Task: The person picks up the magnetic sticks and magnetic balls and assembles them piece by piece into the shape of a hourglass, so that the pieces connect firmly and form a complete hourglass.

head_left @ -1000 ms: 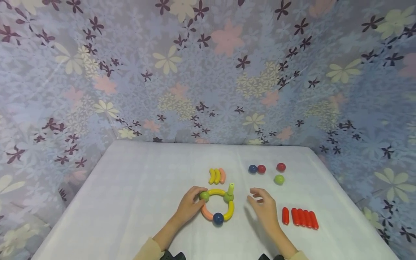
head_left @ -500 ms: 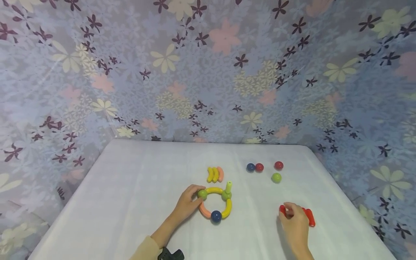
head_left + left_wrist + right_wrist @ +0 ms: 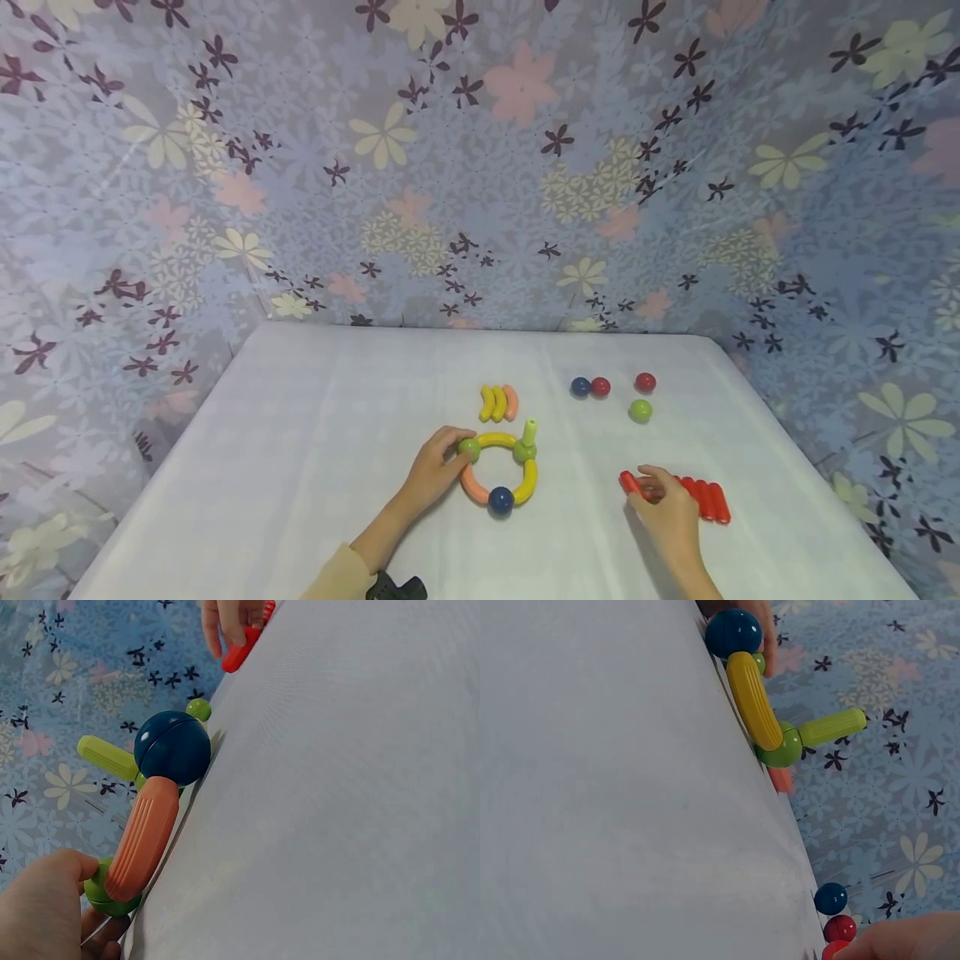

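Note:
My left hand (image 3: 437,462) pinches a green ball (image 3: 468,450) between thumb and fingers. That ball sits in a ring with curved yellow rods (image 3: 529,479), a curved orange rod (image 3: 472,486) and a dark blue ball (image 3: 501,500). From the ring's other green ball (image 3: 524,452) a straight light green rod (image 3: 529,431) stands up. To the right, my right hand (image 3: 671,512) holds a straight red rod (image 3: 628,482) by thumb and fingertips; the rod's lower end is hidden. Its hand overlaps a row of several red rods (image 3: 716,502) in the head view.
Behind the ring lie two curved yellow rods (image 3: 498,404) and an orange one (image 3: 511,402). Farther right are a blue ball (image 3: 581,387), red balls (image 3: 645,382) and a loose green ball (image 3: 641,410). Floral cloth (image 3: 450,167) rises behind the white tabletop (image 3: 337,400).
My right hand has gone right to the red rods, picked up the separate one, and started back left with it. The left hand stays on its green ball.

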`<state>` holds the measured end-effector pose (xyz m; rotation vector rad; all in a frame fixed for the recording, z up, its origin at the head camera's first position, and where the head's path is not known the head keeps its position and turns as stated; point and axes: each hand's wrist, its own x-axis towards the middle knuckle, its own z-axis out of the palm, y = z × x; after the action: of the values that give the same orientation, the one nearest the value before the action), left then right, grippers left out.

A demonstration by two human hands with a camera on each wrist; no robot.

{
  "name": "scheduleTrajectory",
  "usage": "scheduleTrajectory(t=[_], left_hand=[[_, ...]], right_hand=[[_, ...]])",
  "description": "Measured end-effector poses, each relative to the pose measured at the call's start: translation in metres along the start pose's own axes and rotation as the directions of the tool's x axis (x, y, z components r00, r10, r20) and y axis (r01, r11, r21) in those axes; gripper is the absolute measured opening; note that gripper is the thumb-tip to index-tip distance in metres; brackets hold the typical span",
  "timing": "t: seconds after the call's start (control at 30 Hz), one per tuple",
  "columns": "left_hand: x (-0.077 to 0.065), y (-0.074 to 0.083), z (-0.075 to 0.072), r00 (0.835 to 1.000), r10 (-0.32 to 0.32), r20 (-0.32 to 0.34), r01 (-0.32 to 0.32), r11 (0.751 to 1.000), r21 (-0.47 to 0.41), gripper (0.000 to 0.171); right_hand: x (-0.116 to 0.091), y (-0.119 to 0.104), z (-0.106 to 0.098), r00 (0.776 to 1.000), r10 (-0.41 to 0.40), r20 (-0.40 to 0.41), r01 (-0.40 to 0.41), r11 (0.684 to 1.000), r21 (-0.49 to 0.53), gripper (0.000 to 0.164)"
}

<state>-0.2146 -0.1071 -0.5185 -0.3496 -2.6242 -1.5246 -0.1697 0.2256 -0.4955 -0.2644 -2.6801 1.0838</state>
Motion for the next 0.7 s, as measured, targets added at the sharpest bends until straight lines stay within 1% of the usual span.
scheduleTrajectory(t=[0.07,0.13,0.17,0.3,0.37,0.47,0.57,0.63,0.7], left_hand=[[0.0,0.0,0.0,1.0,-0.008,-0.001,0.008,1.0,0.0,0.027],[0.0,0.0,0.0,1.0,0.0,-0.004,0.0,1.0,0.004,0.027],[0.0,0.0,0.0,1.0,0.0,-0.005,0.0,1.0,0.006,0.027],[-0.001,0.0,0.0,1.0,0.019,-0.011,-0.019,1.0,0.009,0.028],[-0.001,0.001,0.0,1.0,0.015,-0.01,-0.015,1.0,0.011,0.028],[0.0,0.001,0.0,1.0,0.015,-0.003,-0.015,1.0,0.021,0.03],[0.0,0.002,-0.001,1.0,0.006,-0.004,-0.006,1.0,0.023,0.031],[0.0,0.001,0.0,1.0,0.003,-0.004,-0.003,1.0,0.028,0.032],[-0.001,0.002,0.0,1.0,0.002,-0.002,-0.002,1.0,0.023,0.033]], right_hand=[[0.0,0.0,0.001,1.0,0.006,-0.008,-0.005,1.0,0.027,0.038],[0.0,0.0,0.002,1.0,0.016,-0.002,-0.016,0.999,0.05,0.037],[0.0,-0.001,0.003,1.0,0.024,0.011,-0.024,0.998,0.062,0.037],[-0.002,-0.009,0.006,0.993,0.047,0.111,-0.059,0.992,0.11,0.041],[-0.004,-0.015,0.01,0.99,0.023,0.137,-0.043,0.988,0.146,0.043],[-0.008,-0.025,0.018,0.994,-0.041,0.106,0.017,0.976,0.217,0.043],[-0.011,-0.037,0.027,0.991,-0.089,0.101,0.059,0.962,0.266,0.041],[-0.014,-0.046,0.033,0.989,-0.096,0.111,0.058,0.95,0.306,0.04],[-0.016,-0.054,0.038,0.987,-0.112,0.116,0.063,0.931,0.36,0.039]])
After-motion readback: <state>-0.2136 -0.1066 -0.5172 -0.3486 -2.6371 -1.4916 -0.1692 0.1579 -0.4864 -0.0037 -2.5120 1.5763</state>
